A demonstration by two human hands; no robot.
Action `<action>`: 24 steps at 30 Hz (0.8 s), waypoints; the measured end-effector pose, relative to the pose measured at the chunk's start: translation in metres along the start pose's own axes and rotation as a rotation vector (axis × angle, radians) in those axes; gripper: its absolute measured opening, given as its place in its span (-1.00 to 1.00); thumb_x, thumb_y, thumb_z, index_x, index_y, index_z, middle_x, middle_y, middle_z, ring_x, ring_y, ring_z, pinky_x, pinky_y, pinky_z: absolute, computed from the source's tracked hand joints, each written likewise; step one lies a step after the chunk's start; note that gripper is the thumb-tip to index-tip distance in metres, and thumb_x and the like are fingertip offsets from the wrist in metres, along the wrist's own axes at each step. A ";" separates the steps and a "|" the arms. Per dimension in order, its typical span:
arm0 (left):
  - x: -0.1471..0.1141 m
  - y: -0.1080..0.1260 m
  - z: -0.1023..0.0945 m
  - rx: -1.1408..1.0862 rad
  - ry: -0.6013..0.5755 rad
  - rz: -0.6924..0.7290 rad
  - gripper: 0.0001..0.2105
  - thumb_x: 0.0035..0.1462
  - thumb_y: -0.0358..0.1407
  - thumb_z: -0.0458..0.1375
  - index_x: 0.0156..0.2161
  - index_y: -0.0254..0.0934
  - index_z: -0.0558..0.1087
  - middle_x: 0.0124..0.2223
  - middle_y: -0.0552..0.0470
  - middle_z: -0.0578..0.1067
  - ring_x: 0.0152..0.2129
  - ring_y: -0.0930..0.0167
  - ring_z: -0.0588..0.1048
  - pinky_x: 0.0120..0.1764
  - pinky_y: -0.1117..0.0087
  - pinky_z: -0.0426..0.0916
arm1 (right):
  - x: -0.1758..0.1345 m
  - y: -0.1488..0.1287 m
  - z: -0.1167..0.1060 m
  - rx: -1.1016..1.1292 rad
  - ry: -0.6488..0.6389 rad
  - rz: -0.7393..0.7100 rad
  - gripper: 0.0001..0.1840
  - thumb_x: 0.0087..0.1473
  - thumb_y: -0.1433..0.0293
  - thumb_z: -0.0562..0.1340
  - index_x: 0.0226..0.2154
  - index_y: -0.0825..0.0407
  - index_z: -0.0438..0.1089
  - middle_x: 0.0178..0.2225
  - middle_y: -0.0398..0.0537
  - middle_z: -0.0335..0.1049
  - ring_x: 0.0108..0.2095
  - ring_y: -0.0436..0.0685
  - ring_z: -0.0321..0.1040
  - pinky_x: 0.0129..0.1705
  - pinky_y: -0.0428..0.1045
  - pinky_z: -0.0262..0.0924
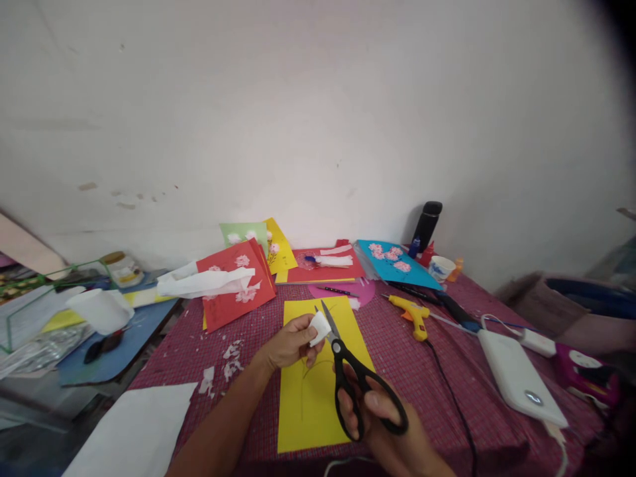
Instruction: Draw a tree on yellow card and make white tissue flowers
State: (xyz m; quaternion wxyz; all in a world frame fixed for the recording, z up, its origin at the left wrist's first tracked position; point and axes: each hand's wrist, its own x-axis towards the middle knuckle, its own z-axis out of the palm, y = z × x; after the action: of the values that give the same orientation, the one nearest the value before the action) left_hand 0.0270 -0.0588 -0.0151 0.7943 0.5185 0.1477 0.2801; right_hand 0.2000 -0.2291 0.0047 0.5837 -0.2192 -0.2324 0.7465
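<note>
My left hand [297, 341] pinches a small folded piece of white paper [320, 328] above a yellow sheet [311, 411]. In my right hand [380, 414] are black-handled scissors [345, 354], thumb and fingers through the loops. Their blades are parted and point away from me, close beside the right edge of the white paper; whether they touch it I cannot tell. Thin curved lines are drawn on the yellow sheet, partly hidden by my hands and the scissors.
A yellow glue gun [415, 315] and a white power bank [519, 377] lie to the right. Red sheets [223, 308] with paper blossoms and white strips are at back left, a blue sheet [397, 262] at back right. White scraps [232, 358] litter the checked tablecloth [189, 354].
</note>
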 end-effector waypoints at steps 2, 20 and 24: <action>0.000 -0.001 -0.001 0.008 -0.003 0.002 -0.72 0.14 -0.16 0.20 -0.18 -0.31 0.29 -0.45 0.06 0.43 -0.71 0.54 0.38 -0.66 0.52 0.34 | 0.000 0.002 0.001 -0.010 0.013 -0.007 -0.56 -0.09 0.30 0.37 -0.13 0.10 0.38 -0.39 0.00 0.37 -0.49 0.02 0.26 -0.50 -0.10 0.08; -0.001 -0.001 0.000 0.052 0.018 -0.010 -0.68 0.11 -0.14 0.23 -0.19 -0.33 0.30 -0.45 0.06 0.43 -0.70 0.53 0.40 -0.64 0.52 0.35 | 0.001 0.009 0.002 -0.182 -0.011 -0.081 -0.53 -0.05 0.21 0.36 -0.13 0.12 0.33 -0.46 -0.07 0.31 -0.56 -0.04 0.14 -0.56 -0.12 -0.03; -0.001 0.000 0.002 0.076 0.004 -0.020 -0.66 0.09 -0.12 0.25 -0.19 -0.33 0.31 -0.46 0.07 0.42 -0.70 0.52 0.41 -0.64 0.51 0.36 | 0.000 0.004 0.006 -0.073 -0.010 -0.010 -0.50 -0.07 0.26 0.35 -0.08 0.08 0.31 -0.40 -0.04 0.34 -0.49 0.02 0.24 -0.49 -0.09 0.09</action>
State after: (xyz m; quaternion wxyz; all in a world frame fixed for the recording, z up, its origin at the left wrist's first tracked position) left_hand 0.0271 -0.0612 -0.0148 0.7765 0.5463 0.1650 0.2670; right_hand 0.1927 -0.2302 0.0069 0.5777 -0.2355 -0.2635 0.7358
